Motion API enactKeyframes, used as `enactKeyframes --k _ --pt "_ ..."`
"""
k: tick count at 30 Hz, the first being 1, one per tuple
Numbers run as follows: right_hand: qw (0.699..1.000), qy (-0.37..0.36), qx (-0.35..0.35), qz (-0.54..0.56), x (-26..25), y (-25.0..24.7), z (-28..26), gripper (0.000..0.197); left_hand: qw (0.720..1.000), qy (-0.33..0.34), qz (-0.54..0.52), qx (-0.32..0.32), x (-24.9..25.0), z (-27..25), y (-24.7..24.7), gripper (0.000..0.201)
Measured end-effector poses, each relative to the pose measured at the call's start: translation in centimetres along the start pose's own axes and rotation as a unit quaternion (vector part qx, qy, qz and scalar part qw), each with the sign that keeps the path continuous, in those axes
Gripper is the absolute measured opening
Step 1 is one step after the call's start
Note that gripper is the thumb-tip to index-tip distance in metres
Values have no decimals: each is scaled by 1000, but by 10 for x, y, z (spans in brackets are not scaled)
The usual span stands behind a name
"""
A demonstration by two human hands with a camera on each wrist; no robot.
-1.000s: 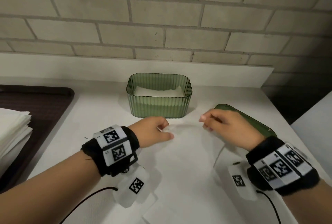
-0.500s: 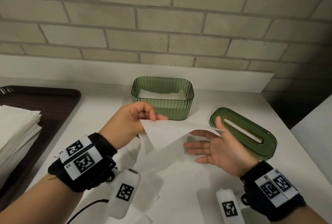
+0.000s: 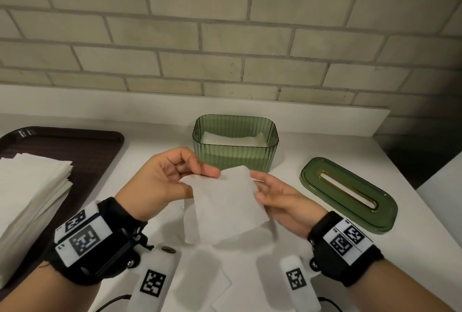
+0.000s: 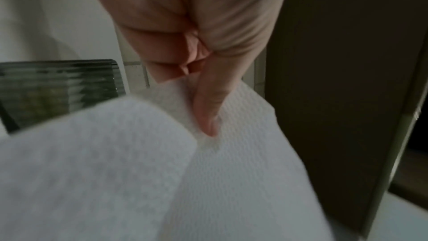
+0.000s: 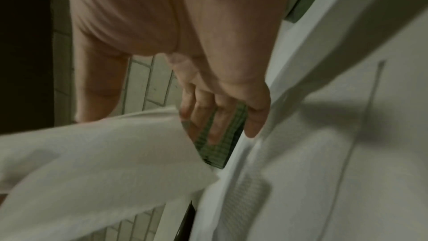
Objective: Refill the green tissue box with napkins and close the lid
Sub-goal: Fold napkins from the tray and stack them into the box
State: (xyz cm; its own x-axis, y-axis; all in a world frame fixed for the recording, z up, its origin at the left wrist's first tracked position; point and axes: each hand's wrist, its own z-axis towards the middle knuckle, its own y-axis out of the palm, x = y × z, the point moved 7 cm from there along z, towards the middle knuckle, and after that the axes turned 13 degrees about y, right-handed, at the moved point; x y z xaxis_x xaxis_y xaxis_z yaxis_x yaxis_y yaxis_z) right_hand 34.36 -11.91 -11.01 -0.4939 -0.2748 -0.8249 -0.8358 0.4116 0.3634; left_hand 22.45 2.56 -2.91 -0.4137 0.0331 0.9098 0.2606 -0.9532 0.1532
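step: folding one napkin [image 3: 225,201] in mid-air before it goes in, I reckon
left hand [image 3: 165,181]: thumb and fingers pinching the napkin's top-left corner
right hand [image 3: 282,201]: fingers loosely spread under the right edge, propping it, not really clamped
box [image 3: 235,146]: at 12 o'clock from the hands, open, some napkins already inside
lid [image 3: 350,194]: flat on the counter at 3 o'clock, off the box
stack [image 3: 32,194]: spare napkins on the tray [image 3: 75,141] at 9 o'clock
next: probably lay it flat in the box, keeping the fold square so the lid can seat later
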Motion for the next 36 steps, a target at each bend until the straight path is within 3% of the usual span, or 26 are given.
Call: enactKeyframes --k 2,3,7,11,17,19,22,24,27,29,32,36 --pt "1000 -7 -13 -6 1 8 6 92 998 -2 -61 16 -1 0 -5 37" --pt "1000 -10 -12 -9 2 10 8 92 996 -7 -91 23 -4 0 -8 36" --pt "1000 -7 -15 22 0 20 17 91 983 -12 -167 74 -11 -3 -23 51" --pt "999 -22 -9 24 -4 29 21 43 979 -11 -167 114 -14 -3 -37 58" --pt "995 -73 69 6 -21 14 9 35 983 -44 -136 117 -26 -9 -52 62" --pt "990 -94 100 -23 -28 7 0 30 980 -86 -124 131 -38 -12 -52 57" --pt "979 -117 149 -79 -38 -1 -13 29 954 -182 -146 188 -55 -18 -44 25" --pt "972 -128 173 -97 -43 -7 -19 28 934 -260 -159 187 -64 -23 -35 43" --pt "966 -139 194 -97 -46 -13 -24 23 927 -336 -107 127 -76 -28 -20 79" --pt "964 -142 204 -94 -46 -15 -26 22 929 -346 -53 119 -79 -28 -13 68" --pt "965 -139 203 -90 -41 -14 -25 24 927 -323 -24 189 -81 -26 -17 48" --pt "971 -130 185 -78 -33 -7 -24 29 937 -275 11 216 -72 -17 -19 33"
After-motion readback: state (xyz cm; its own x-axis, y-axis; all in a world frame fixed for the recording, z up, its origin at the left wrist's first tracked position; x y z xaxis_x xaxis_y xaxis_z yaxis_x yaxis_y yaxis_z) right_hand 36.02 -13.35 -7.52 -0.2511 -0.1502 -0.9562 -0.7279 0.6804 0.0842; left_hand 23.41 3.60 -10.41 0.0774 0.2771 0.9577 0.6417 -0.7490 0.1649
